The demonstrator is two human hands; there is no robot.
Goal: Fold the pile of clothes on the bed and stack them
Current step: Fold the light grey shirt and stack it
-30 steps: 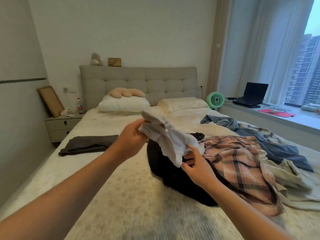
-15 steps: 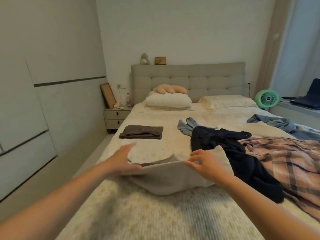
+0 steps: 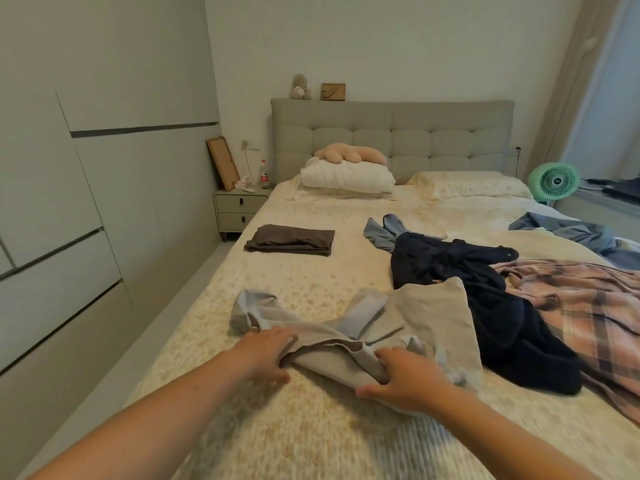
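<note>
Under bunched beige garment [image 3: 426,317], both hands' fingertips vanish.

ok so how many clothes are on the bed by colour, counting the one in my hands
Beige with pale blue lining: 1, the garment that the left hand and right hand grip
Dark brown: 1, the folded piece
Navy: 1
Pink plaid: 1
Light blue: 1
Grey-blue: 1, at the right edge
Total: 6

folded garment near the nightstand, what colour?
Dark brown folded garment; head view, the only one, shows it clearly.
</note>
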